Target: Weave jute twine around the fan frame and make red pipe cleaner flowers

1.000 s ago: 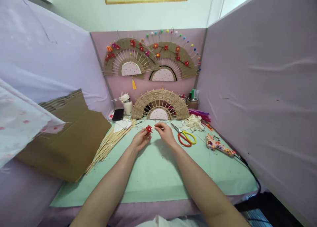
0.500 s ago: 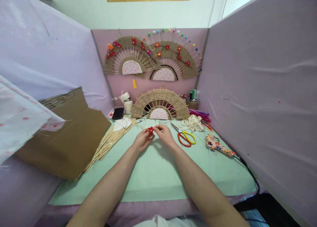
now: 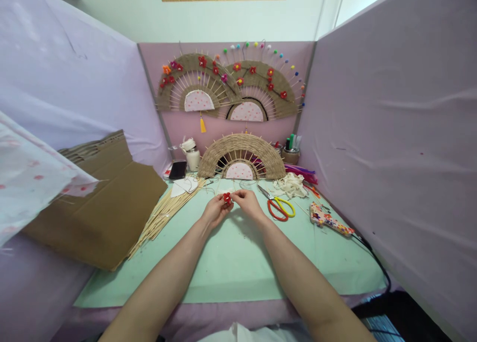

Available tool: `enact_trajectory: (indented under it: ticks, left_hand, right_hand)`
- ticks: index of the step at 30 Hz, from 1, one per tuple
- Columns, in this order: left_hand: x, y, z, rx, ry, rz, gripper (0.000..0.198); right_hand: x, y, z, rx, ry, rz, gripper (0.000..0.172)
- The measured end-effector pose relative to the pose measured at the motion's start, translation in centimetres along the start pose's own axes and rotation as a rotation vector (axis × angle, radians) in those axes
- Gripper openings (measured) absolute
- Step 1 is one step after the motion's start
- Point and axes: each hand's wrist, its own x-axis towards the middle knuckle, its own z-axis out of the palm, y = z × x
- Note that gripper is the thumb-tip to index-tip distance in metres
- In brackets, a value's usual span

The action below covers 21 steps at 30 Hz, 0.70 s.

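A small red flower (image 3: 227,198), fuzzy like bent pipe cleaner, is pinched in the fingers of my left hand (image 3: 216,210). My right hand (image 3: 246,202) is closed in a pinch at the flower's right edge; its fingertips touch or nearly touch a petal, and whether they grip it is too small to tell. Both hands are over the green tabletop (image 3: 238,267). Just behind them stands a twine-wrapped half-round fan (image 3: 261,150) with a dotted pink centre. Scissors (image 3: 279,208) with one red and one yellow handle lie right of my right hand.
A flowered glue gun (image 3: 330,219) with a black cord lies at right. On the left are thin sticks (image 3: 164,213) and a large cardboard sheet (image 3: 100,208). A phone (image 3: 178,170), white bottle (image 3: 193,158) and cream fabric scraps (image 3: 290,185) line the back. Decorated fans (image 3: 257,78) hang behind.
The red flower has turned slightly in my left fingers and dropped a touch. Both hands stay in nearly the same place; the view has shifted very little.
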Motion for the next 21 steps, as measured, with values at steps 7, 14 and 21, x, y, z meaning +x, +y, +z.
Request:
enact_trajectory:
  ticks: [7, 14, 21]
  left_hand:
    - [0.27, -0.29, -0.17, -0.033, -0.01, -0.026, 0.013]
    - [0.39, -0.44, -0.25, -0.039, -0.009, -0.04, 0.015]
    - [0.18, 0.02, 0.0, -0.028, 0.079, -0.026, 0.008]
  right_hand:
    - [-0.07, -0.12, 0.17, 0.043, 0.019, 0.086, 0.018]
    - [-0.04, 0.52, 0.48, 0.145, 0.036, 0.187, 0.018]
    - [0.28, 0.75, 0.18, 0.141, 0.045, 0.228, 0.024]
